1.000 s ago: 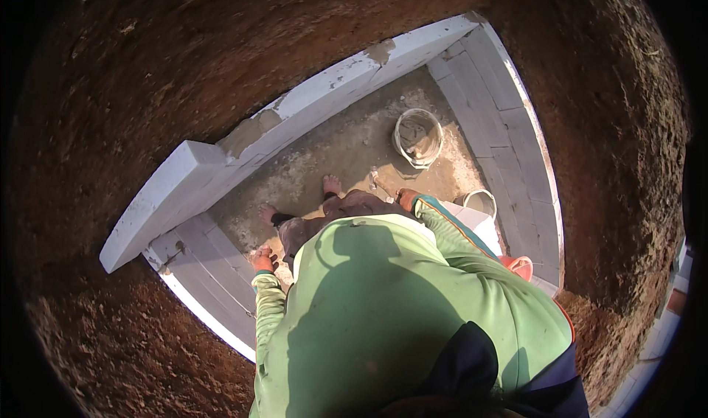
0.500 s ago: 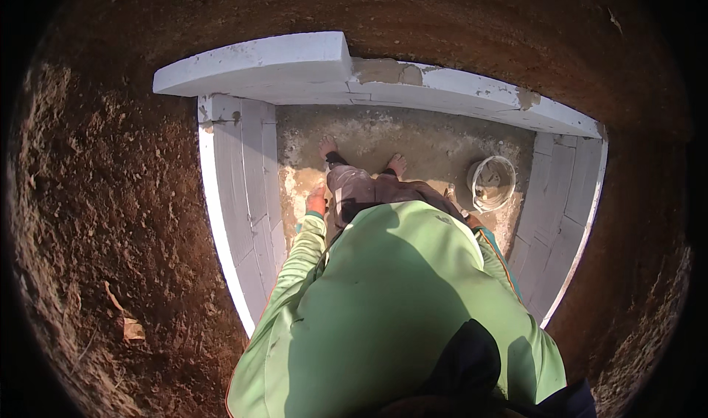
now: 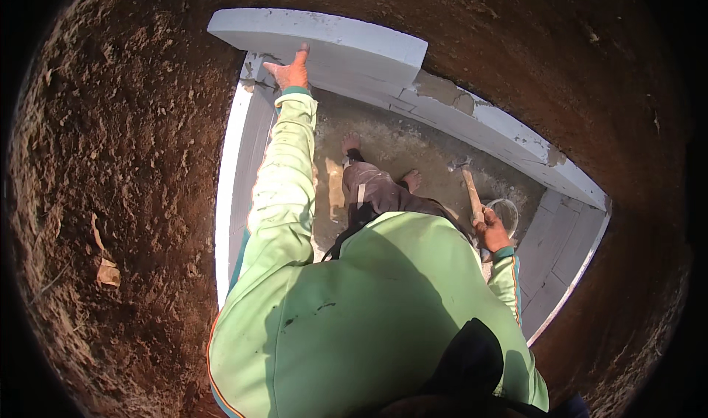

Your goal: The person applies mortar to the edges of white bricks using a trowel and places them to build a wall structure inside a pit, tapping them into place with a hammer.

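Resting on top of the far wall (image 3: pixel 516 141), at its left end, a long white block (image 3: pixel 332 48) is seen set one step higher than the wall top beside it. Its top edge is lit to a bright white, while its inner face is left greyer by shade; its surfaces look smooth and flat. Its left end is carried over the corner, past the left wall (image 3: pixel 251 116). A grey-brown patch of mortar (image 3: pixel 446 93) is spread on the wall top just to the right of the block.

The left hand (image 3: pixel 290 73) is held wide, with thumb and fingers spread apart and nothing grasped; a fingertip is placed against or just in front of the block's inner face, and which of the two cannot be told. The right hand (image 3: pixel 493 231) is closed around the handle of a wooden-handled tool (image 3: pixel 471 191), whose small grey head is pointed toward the far wall. A bucket (image 3: pixel 515 217) is partly covered by that hand.
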The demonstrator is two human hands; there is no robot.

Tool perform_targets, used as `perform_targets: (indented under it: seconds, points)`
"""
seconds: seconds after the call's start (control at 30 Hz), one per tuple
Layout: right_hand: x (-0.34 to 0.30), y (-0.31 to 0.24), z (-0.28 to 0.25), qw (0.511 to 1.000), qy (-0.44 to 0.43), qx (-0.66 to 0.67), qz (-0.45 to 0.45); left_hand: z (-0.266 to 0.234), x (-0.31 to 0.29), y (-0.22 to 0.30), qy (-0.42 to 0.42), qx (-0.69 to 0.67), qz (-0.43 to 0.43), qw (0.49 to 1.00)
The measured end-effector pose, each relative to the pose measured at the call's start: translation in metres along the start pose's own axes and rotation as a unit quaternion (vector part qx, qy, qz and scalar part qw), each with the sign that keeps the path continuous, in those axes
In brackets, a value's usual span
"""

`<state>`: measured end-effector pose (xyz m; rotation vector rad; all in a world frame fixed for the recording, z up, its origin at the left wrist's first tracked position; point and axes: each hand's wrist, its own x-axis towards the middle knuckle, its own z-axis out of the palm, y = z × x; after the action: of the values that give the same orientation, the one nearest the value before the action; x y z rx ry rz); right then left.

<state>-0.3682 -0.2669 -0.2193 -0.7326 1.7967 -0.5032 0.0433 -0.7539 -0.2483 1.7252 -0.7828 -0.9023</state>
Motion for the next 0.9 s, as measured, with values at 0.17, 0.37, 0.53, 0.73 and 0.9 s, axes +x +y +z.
perform_targets:
  seconds: [0.17,0.37,0.53,0.73,0.9]
  points:
    - [-0.008,-0.090,0.018,0.947,-0.002,0.316,0.061,0.030,0.061,0.066,0.122,0.126,-0.055,0.983]
    - [0.012,-0.165,0.025,0.883,0.060,0.465,0.026,0.013,0.104,0.056,0.060,0.072,-0.093,0.991]
    - [0.051,-0.220,0.065,0.826,0.111,0.552,0.020,0.023,0.091,0.062,0.059,0.024,-0.106,0.992]
    - [0.061,-0.259,0.100,0.886,-0.074,0.458,0.024,0.025,0.122,0.042,0.053,0.018,-0.127,0.990]
    - [0.046,-0.226,0.067,0.871,-0.069,0.486,0.033,0.021,0.138,0.035,0.054,-0.001,-0.097,0.994]
